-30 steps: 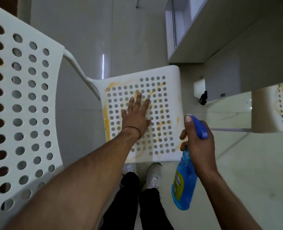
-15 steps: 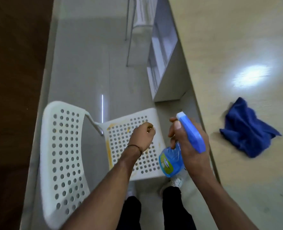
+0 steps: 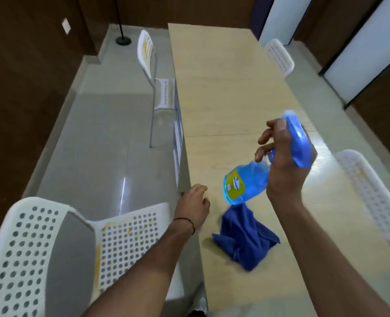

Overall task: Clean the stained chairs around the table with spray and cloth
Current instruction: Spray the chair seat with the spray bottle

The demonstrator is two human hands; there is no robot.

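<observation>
Cloth (image 3: 244,239) top behind spray bottle (image 3: 246,181); stained chair (image 3: 125,245) partly off-frame.

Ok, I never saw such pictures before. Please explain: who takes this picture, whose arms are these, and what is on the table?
No machine here: a person wears a camera on the head, so you see their own arms. The right hand holds a blue spray bottle, tilted, above the wooden table. A crumpled blue cloth lies on the table. The left hand is empty, fingers loosely curled, near the table's edge. Beside it stands a white perforated chair with yellow stains on its seat.
</observation>
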